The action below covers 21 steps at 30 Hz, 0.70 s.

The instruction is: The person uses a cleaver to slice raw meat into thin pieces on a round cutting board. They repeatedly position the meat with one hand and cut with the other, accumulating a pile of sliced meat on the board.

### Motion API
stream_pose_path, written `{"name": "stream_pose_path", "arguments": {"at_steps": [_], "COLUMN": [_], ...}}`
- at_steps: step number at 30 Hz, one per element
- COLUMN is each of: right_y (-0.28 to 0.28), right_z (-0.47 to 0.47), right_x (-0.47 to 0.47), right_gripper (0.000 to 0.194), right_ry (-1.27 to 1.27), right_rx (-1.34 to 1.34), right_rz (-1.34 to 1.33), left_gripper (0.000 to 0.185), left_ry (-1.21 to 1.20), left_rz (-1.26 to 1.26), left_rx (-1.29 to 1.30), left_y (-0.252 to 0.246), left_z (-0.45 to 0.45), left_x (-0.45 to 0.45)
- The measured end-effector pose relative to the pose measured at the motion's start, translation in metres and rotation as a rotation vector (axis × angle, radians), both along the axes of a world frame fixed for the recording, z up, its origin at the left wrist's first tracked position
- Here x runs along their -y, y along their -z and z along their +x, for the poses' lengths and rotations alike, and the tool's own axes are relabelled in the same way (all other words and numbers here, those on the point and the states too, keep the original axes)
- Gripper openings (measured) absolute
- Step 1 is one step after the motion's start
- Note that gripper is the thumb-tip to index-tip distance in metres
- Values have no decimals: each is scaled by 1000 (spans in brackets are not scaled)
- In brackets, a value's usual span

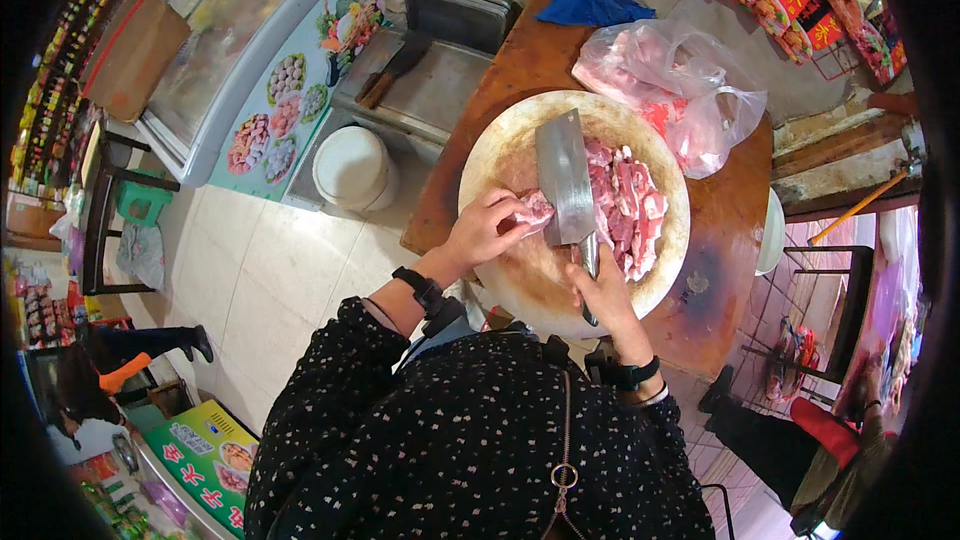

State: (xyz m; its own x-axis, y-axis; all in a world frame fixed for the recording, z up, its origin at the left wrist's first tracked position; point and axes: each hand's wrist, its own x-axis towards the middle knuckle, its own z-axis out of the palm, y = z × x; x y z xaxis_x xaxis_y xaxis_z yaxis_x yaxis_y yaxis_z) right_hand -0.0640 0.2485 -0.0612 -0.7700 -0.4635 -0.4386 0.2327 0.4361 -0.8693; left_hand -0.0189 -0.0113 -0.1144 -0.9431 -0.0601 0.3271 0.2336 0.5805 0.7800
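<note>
A round, pale chopping block (517, 120) stands on a brown wooden table. My right hand (604, 292) grips the handle of a broad steel cleaver (564, 176), whose blade lies over the middle of the block. Left of the blade, my left hand (487, 229) holds a small piece of raw meat (535, 211) between thumb and fingers. Cut strips of raw meat (630, 214) are heaped to the right of the blade, partly hidden by it. Beyond the block, more meat sits in a clear plastic bag (667, 82).
The wooden table (720, 262) also bears a blue cloth or bag (595, 3). At left are a white bucket (352, 169), a metal tray (450, 82) beside another blade with a wooden handle (377, 88), and a glass-topped freezer (240, 37). People sit at lower left and lower right.
</note>
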Motion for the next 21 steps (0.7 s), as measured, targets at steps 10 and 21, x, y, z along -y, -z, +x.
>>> {"name": "stream_pose_path", "arguments": {"at_steps": [10, 21], "right_y": [-1, -28], "right_z": [1, 7], "right_x": [17, -12], "right_gripper": [39, 34], "right_ry": [-91, -103], "right_rx": [-260, -434], "right_rz": [149, 369], "left_gripper": [19, 18], "left_ry": [-50, -31], "left_rz": [-24, 41], "left_rx": [-68, -14], "left_y": [-2, -1], "left_z": [1, 3], "left_x": [-2, 0]}}
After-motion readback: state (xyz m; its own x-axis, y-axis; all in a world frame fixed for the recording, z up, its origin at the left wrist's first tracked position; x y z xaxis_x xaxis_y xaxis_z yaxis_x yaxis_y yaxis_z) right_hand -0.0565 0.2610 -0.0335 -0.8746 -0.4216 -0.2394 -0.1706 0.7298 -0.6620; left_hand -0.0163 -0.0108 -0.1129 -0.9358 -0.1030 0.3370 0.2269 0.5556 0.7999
